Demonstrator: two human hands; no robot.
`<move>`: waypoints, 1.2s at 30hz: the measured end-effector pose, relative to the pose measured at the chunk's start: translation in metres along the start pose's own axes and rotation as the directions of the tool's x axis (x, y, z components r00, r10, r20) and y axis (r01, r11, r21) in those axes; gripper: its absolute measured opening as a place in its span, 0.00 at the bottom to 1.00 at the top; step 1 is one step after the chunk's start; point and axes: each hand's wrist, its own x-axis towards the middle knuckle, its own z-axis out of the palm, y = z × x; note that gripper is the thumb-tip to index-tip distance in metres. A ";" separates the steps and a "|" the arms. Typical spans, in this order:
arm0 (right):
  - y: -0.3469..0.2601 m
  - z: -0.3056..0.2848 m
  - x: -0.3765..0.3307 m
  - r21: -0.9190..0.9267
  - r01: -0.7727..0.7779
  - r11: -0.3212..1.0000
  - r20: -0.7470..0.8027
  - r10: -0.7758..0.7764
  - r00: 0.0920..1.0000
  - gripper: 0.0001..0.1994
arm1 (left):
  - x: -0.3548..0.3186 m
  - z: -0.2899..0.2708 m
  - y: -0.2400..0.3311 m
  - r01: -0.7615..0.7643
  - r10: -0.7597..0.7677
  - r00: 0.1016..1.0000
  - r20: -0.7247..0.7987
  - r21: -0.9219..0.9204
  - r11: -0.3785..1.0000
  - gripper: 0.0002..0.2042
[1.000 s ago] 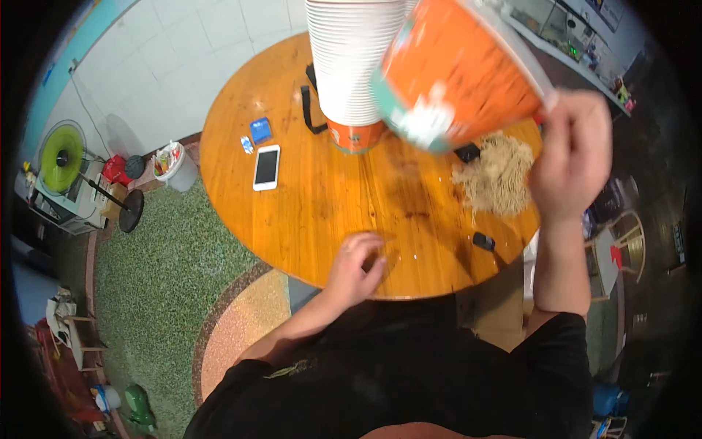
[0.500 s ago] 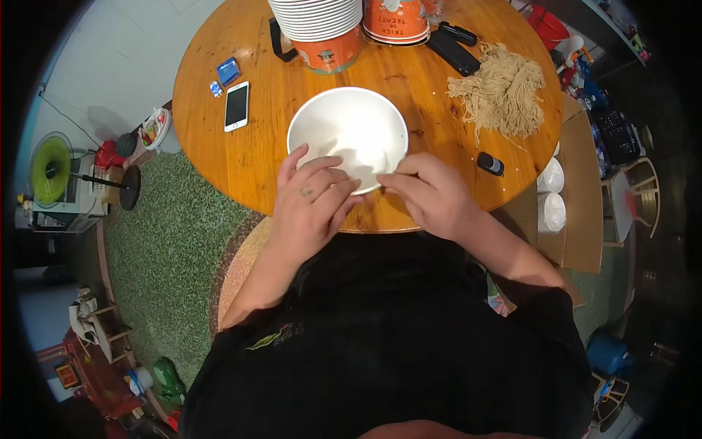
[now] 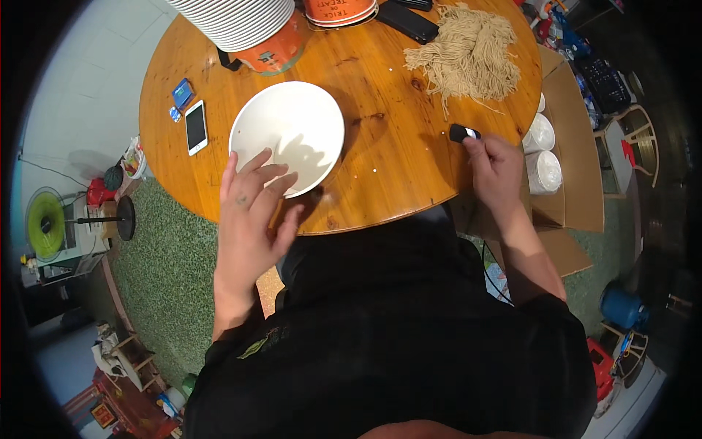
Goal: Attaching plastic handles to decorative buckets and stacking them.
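A round white bowl-like container [image 3: 300,110], open side up, stands on the wooden table near its front left edge. A small dark hole shows near its left rim. My left hand [image 3: 256,212] is at the container's near left rim, fingers spread and holding nothing; I cannot tell if the fingertips touch it. To the right, close to the table's edge, my right hand [image 3: 501,172] pinches a small black object [image 3: 459,133] with a pale band between thumb and fingers. Its exact kind is not clear, and the fingers partly cover it.
Orange buckets [image 3: 272,53] with white rims are stacked at the back left; more [image 3: 340,11] stand beside them. Beige yarn [image 3: 472,55] lies at the back right near a black case [image 3: 408,23]. A phone [image 3: 196,128] lies left. A cardboard box [image 3: 578,146] stands right.
My right hand has left the container's rim, moved right and taken hold of the small black object. My left hand has opened wider. The whole view has shifted, the container now appearing further left.
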 end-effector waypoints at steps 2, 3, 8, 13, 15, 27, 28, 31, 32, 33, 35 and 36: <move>0.010 -0.002 0.017 -0.003 0.073 0.997 -0.018 -0.073 0.997 0.17 | 0.003 0.008 0.010 -0.026 0.026 0.999 -0.029 -0.002 1.000 0.23; 0.010 -0.004 0.028 -0.094 0.029 0.995 0.040 -0.025 0.999 0.14 | 0.005 0.013 0.017 -0.018 0.017 0.999 -0.037 -0.014 1.000 0.23; 0.036 0.024 0.092 -0.170 0.338 0.926 0.057 -0.333 0.941 0.08 | 0.015 0.034 0.015 0.004 0.000 0.996 -0.090 0.045 0.999 0.18; 0.075 0.039 0.130 -0.365 0.483 0.796 0.312 -0.384 0.869 0.06 | 0.013 0.019 -0.005 0.041 -0.037 0.997 -0.063 0.061 0.997 0.15; 0.074 0.037 0.135 -0.403 0.356 0.843 0.418 -0.177 0.891 0.06 | 0.010 0.016 -0.011 0.054 -0.050 0.997 -0.058 0.069 0.996 0.16; 0.014 0.045 0.101 -0.204 0.599 0.774 0.022 -0.608 0.793 0.05 | 0.029 0.014 0.001 -0.027 0.027 0.997 -0.070 -0.008 1.000 0.23; 0.006 0.048 0.094 -0.193 0.601 0.776 0.025 -0.608 0.793 0.05 | 0.030 0.015 0.001 -0.018 0.018 0.998 -0.064 -0.004 1.000 0.23; -0.006 0.057 0.079 -0.112 0.556 0.823 -0.001 -0.560 0.829 0.05 | 0.037 0.019 0.001 0.033 -0.033 0.997 -0.071 -0.012 0.999 0.19; -0.006 0.061 0.075 -0.079 0.570 0.818 -0.016 -0.572 0.820 0.05 | 0.037 0.021 -0.001 0.036 -0.037 0.997 -0.066 -0.012 0.999 0.19; -0.008 0.065 0.075 -0.046 0.585 0.810 -0.034 -0.586 0.810 0.05 | 0.038 0.023 -0.004 0.064 -0.065 0.997 -0.035 -0.042 0.997 0.17; -0.020 0.068 0.063 -0.015 0.615 0.789 -0.038 -0.615 0.788 0.06 | 0.040 0.021 -0.004 0.096 -0.096 0.995 0.009 -0.053 0.994 0.11; -0.031 0.069 0.055 0.013 0.645 0.764 -0.043 -0.644 0.764 0.06 | 0.040 0.023 -0.005 0.101 -0.100 0.995 0.010 -0.051 0.994 0.11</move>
